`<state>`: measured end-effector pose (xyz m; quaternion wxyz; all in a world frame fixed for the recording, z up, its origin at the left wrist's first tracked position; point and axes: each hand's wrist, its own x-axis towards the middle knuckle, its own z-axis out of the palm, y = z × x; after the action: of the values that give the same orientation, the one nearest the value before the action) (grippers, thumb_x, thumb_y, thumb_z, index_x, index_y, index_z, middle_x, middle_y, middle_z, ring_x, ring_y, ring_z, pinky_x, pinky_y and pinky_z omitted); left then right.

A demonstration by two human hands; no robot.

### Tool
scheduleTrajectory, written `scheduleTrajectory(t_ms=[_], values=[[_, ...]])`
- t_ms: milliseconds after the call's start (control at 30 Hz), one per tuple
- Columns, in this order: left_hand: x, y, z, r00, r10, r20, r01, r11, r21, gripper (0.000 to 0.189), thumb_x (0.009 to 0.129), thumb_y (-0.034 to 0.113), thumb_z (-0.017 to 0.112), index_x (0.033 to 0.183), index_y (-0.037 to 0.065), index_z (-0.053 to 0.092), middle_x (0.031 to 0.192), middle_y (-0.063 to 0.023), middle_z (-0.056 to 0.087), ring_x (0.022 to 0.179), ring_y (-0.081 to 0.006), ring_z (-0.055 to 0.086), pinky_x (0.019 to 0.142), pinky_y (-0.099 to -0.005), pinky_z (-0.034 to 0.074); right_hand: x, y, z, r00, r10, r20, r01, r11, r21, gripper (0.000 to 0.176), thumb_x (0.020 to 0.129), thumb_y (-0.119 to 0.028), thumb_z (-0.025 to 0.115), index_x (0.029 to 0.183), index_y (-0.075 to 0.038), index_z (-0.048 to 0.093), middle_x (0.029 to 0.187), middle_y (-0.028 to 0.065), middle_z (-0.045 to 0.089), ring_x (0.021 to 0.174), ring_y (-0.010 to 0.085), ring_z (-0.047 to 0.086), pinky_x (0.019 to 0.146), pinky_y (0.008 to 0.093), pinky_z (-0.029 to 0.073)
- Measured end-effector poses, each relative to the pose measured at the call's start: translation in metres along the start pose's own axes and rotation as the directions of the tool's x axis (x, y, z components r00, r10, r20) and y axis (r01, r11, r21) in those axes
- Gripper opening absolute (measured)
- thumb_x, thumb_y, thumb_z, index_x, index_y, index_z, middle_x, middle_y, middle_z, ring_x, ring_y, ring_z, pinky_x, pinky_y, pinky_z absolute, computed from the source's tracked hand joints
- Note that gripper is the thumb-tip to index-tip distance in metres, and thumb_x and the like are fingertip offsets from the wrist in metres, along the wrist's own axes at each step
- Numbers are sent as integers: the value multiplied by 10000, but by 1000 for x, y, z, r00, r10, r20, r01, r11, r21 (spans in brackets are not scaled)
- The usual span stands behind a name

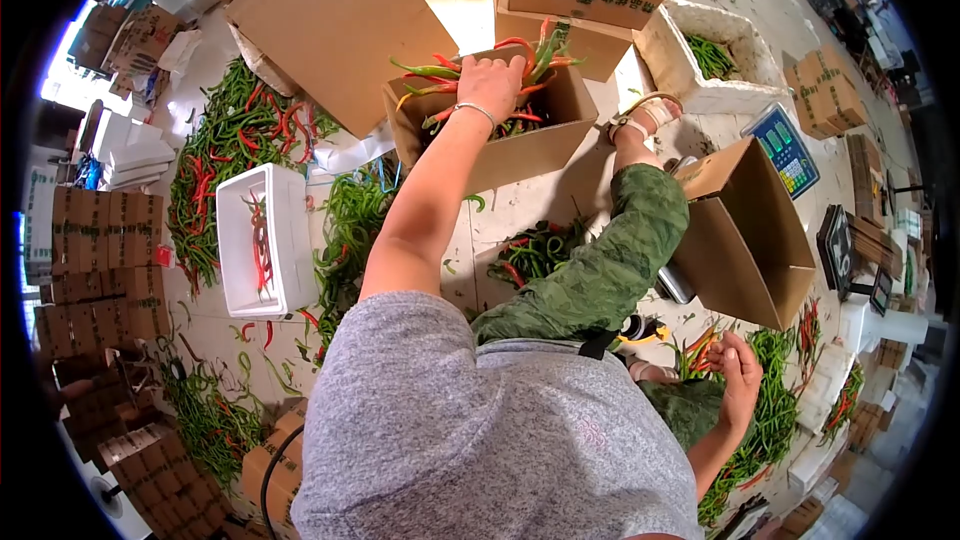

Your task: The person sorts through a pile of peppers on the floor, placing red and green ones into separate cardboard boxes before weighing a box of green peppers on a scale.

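Red and green chili peppers (432,71) fan out sideways from under my left hand (490,87), at upper centre of the frame, their long axes running mostly left to right across my forearm's line. My fingers curl down over them, apparently closed round the bunch. They lie directly beneath my palm, over the mouth of an open cardboard box (520,158) with more inside. My right hand (738,370), far from them at lower right, is loosely half-curled near a chili heap (770,390); I can't tell whether it holds anything.
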<state>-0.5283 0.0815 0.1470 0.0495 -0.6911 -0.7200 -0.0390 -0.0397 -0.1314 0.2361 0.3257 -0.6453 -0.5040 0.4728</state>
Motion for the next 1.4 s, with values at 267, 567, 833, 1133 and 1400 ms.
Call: scheduleTrajectory(t_ms=[267, 567, 833, 1133, 1400], values=[[16, -11, 30, 980, -97, 174, 112, 991, -77, 395, 762, 247, 652, 1093, 116, 481, 1032, -82, 620, 1025, -241, 574, 864, -443, 388, 5, 6, -4, 1000, 31, 5, -31, 999, -26, 348, 904, -236, 545, 1145, 14, 567, 944, 82, 629, 810, 149, 603, 720, 290, 493], [11, -49, 62, 947, -54, 317, 208, 855, -475, 509, 737, 370, 694, 1098, 27, 592, 945, -138, 641, 895, -267, 609, 788, -340, 469, 11, 7, -8, 997, 83, -2, -83, 996, -31, 345, 893, -234, 556, 1139, 6, 576, 934, 60, 641, 818, 135, 600, 702, 263, 467], [-64, -4, 70, 857, 68, 510, 81, 961, -266, 327, 772, 308, 628, 1025, 102, 642, 953, -185, 633, 935, -341, 589, 817, -421, 461, 10, 16, -15, 996, 92, -7, -93, 995, -40, 344, 891, -229, 553, 1136, 12, 576, 922, 58, 643, 797, 125, 586, 709, 268, 461], [3, 58, 60, 897, 239, 370, -93, 924, -371, 377, 768, 255, 617, 1127, 140, 614, 1021, -135, 647, 948, -294, 611, 820, -377, 467, -47, 26, -63, 962, -35, -270, -11, 986, -166, 303, 891, -229, 560, 1057, 20, 611, 835, 48, 629, 766, 125, 561, 705, 267, 455], [88, 164, 57, 925, 176, -336, -306, 870, -387, 398, 839, 193, 561, 1211, 55, 535, 1176, -135, 586, 1023, -319, 583, 877, -380, 456, -212, 123, -154, 413, 188, -891, 13, 977, 213, 274, 907, -219, 552, 1081, -16, 611, 847, 45, 645, 641, 82, 545, 647, 221, 472]])
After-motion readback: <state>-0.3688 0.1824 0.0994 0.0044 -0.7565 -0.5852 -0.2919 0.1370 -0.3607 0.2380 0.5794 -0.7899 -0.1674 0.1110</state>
